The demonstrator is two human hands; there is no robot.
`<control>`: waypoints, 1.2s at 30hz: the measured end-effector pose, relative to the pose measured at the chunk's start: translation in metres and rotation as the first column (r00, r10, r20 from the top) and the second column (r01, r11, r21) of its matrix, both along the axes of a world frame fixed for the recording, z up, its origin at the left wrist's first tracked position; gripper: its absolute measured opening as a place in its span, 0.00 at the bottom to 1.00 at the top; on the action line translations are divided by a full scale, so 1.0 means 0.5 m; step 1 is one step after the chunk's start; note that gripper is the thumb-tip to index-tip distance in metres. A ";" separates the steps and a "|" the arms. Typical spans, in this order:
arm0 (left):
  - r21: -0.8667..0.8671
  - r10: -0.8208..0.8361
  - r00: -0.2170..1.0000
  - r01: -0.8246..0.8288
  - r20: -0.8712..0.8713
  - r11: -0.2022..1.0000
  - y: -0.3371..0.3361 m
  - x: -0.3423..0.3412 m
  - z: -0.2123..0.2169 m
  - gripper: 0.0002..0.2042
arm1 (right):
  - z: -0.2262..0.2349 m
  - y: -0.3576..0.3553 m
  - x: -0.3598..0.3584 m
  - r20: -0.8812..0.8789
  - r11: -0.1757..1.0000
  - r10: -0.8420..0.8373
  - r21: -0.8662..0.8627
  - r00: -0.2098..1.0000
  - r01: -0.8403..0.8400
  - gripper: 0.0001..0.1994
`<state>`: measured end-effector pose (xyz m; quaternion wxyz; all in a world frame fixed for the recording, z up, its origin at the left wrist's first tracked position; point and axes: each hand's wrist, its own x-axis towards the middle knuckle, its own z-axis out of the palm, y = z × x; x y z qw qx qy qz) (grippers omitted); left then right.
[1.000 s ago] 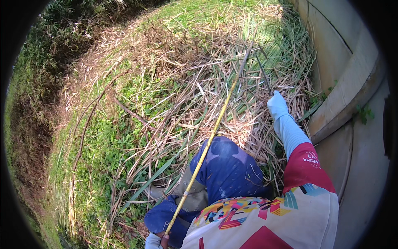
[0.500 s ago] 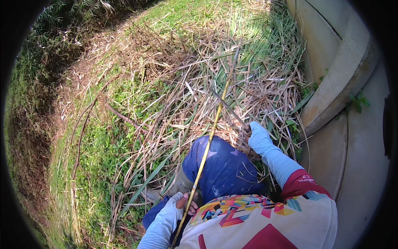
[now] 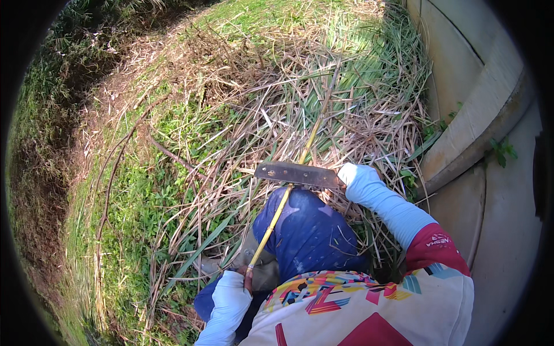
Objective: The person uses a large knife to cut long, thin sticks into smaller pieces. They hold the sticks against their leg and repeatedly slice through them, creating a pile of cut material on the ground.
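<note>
My left hand, in a pale blue covering, is closed around the lower end of a long yellow cane stalk. From there the stalk slants up past my bent knee toward the heap of dry leaves. The broad, dark machete is in my right hand, and that hand hides its handle. Its flat blade, with a few small holes, lies crosswise over the stalk beyond the knee and covers part of it. Whether blade and stalk touch, I cannot tell.
Dry and green cut leaves are strewn ahead of me. On the right stands a curved concrete wall with a thick ledge. Green weeds and a thin bent branch lie to the left, with dark brush beyond.
The machete has swung from pointing up-left, edge-on, to lying flat across the stalk. My left hand has turned over on the stalk and shifted slightly left.
</note>
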<state>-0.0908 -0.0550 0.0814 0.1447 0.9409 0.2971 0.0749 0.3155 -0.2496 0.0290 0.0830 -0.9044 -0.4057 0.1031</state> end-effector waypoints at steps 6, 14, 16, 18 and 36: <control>-0.151 0.080 0.994 -0.090 -0.069 0.984 -0.027 -0.053 0.011 0.08 | 0.027 0.011 0.160 -0.077 0.955 -0.285 0.057 0.955 0.290 0.08; -0.159 0.123 0.983 -0.144 -0.134 0.977 -0.009 -0.069 -0.002 0.09 | 0.000 0.050 0.007 -0.008 0.983 0.172 0.065 0.985 -0.171 0.07; -0.224 0.112 0.993 -0.117 -0.036 0.968 0.000 -0.094 -0.022 0.10 | -0.048 0.031 0.097 0.041 0.994 0.076 0.075 0.996 -0.079 0.09; -0.205 0.104 0.992 -0.115 -0.065 0.972 -0.005 -0.103 -0.017 0.10 | -0.019 0.024 0.219 -0.320 0.919 -0.393 -0.113 0.862 0.377 0.09; -0.165 0.079 0.997 -0.079 -0.008 0.983 0.017 -0.110 -0.049 0.12 | 0.036 0.103 0.084 -0.086 0.981 0.095 -0.159 0.992 -0.108 0.12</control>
